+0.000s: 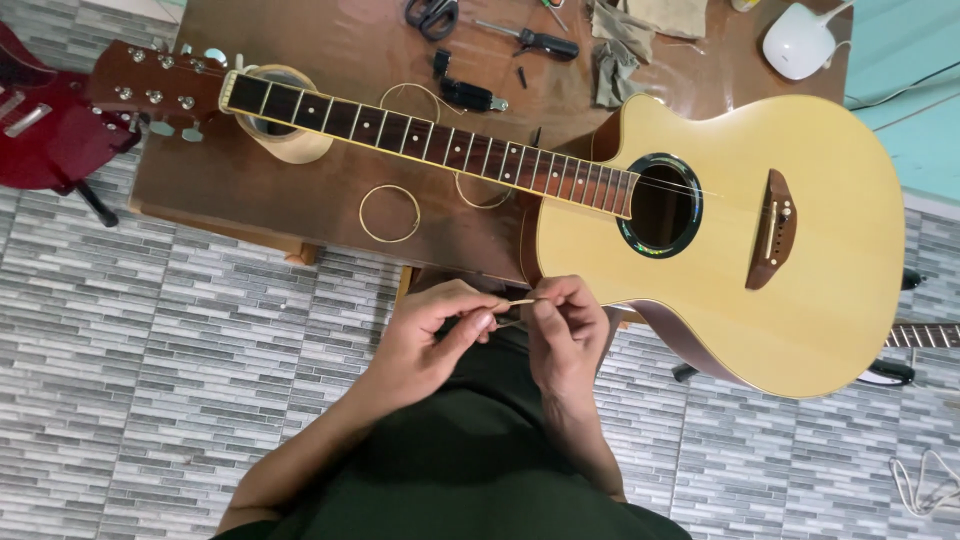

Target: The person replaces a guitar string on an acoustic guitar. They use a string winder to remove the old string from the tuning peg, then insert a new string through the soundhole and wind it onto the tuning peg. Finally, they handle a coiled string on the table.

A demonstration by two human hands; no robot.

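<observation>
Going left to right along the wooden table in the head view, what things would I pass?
Red guitar → tape roll → coiled string → scissors → screwdriver → sound hole → bridge → white lamp base.

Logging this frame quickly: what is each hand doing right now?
Left hand: closed, pinching one end of a thin guitar string.
Right hand: closed, pinching the same string's other end, in front of the acoustic guitar.
</observation>
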